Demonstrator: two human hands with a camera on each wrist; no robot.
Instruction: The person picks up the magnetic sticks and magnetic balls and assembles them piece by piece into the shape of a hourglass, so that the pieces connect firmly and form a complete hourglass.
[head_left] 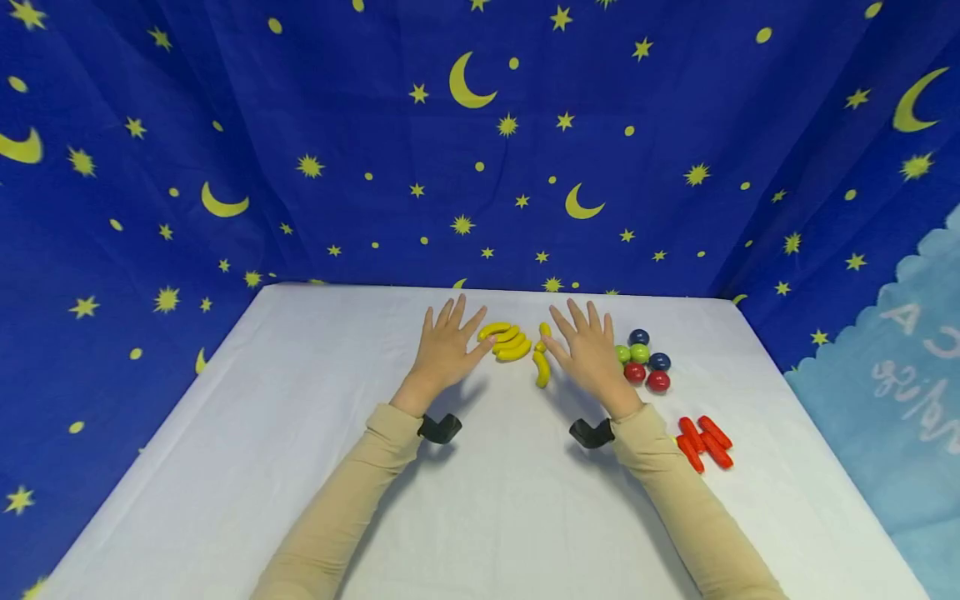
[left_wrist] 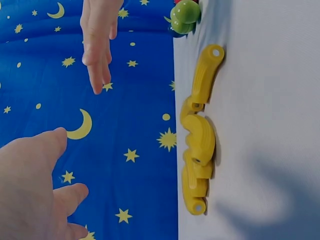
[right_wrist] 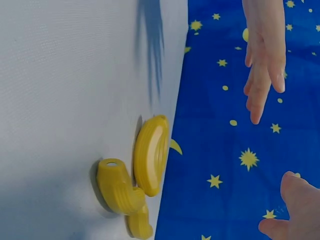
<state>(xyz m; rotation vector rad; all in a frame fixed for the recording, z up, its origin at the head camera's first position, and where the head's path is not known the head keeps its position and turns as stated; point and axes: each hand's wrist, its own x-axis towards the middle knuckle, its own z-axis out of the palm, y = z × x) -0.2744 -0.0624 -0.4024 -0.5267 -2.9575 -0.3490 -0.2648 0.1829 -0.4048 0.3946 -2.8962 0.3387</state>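
Observation:
My left hand [head_left: 444, 350] hovers above the white table with its fingers spread and holds nothing. Just right of its thumb lies a bunch of several yellow toy bananas [head_left: 513, 353]. My right hand [head_left: 592, 354] is also held in the air, fingers spread and nothing in it. Near its thumb are more toy bananas, one lying in front [head_left: 542, 368] and others behind, partly hidden by the thumb. The left wrist view has the bananas [left_wrist: 202, 137] in a row on the cloth, apart from both hands. In the right wrist view, the bananas [right_wrist: 151, 155] also lie clear of the fingers.
Right of the right hand sit glossy round toy fruits in blue, green and red [head_left: 635, 372]. Nearer, beside the right sleeve, lie several red elongated pieces [head_left: 716, 450]. A blue star-and-moon curtain [head_left: 375, 150] hangs behind the white-covered table [head_left: 300, 433].

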